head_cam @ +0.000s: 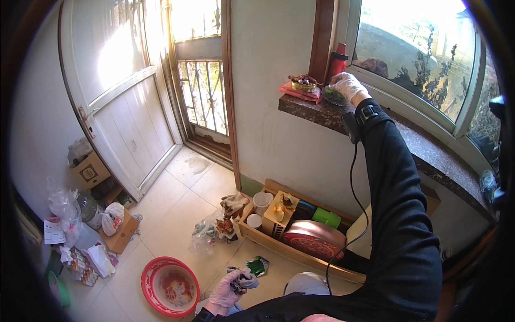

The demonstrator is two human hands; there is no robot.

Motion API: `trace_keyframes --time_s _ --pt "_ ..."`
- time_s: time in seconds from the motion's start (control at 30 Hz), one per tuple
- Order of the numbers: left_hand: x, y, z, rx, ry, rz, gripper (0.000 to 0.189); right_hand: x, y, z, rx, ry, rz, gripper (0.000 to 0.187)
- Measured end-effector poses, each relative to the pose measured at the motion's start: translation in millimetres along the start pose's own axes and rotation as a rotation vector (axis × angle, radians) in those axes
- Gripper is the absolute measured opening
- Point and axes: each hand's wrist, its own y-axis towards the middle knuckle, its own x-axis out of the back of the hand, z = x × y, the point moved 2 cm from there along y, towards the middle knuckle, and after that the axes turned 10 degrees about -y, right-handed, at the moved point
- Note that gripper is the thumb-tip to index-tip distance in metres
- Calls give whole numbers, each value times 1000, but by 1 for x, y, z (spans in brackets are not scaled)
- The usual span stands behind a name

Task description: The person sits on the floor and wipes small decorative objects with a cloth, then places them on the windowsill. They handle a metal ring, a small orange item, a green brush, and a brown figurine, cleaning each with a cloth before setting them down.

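Observation:
My left hand [226, 290], in a clear disposable glove, grips a crumpled grey cloth [244, 279] low in the view, just right of the red-rimmed basin. My right hand [349, 87], gloved the same way, reaches far out to the stone windowsill [318, 114]. Its fingers are bent at a dark glass dish [335, 98], close to a small bright green item [329, 92]; whether they grip either is hidden. Beside that hand stands a red bottle [338, 62] with a black band. Left of the dish, a gold-coloured tin [303, 85] of wrapped pieces rests on a pink packet [299, 95].
On the tiled floor are a red basin [148, 277] with murky water, a green packet [257, 266], and plastic bags with gloves [233, 205]. A wooden box [297, 257] holds tins and tubs. A cable [356, 177] hangs from my right wrist. Boxes and bags lie by the open door [128, 116].

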Motion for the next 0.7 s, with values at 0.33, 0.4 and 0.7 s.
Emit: trace_keyframes --time_s 0.33,0.4,0.7 --pt "0 -1 0 1 32 31 28 13 -2 -12 28 314 -62 18" --pt "0 -1 0 1 36 29 28 15 -1 -16 32 355 -66 16" --pt "-2 -4 2 -8 25 6 27 7 0 -19 -1 227 -212 10"
